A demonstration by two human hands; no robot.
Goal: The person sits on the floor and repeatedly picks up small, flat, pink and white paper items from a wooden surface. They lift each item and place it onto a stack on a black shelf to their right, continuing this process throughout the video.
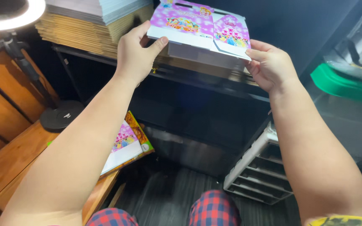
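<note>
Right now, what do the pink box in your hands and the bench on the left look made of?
Pink box: looks like thin printed card with a slightly glossy face; edges show flat creased flaps. Bench: apparently wood, with visible orange-brown grain and a dull finish.

You have one pink folded carton (197, 25) in your two hands, left (135, 52) and right (271, 65). Two stacks of flat card (84, 25) sit behind, a few printed sheets (126, 144) on the worktop (17, 163), one ring lamp (9, 16), one drawer unit (260, 169).

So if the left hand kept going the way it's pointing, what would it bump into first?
Probably the pink box that the left hand already grips; past it, likely the stacked flat cardboard, though depth is unclear.
</note>
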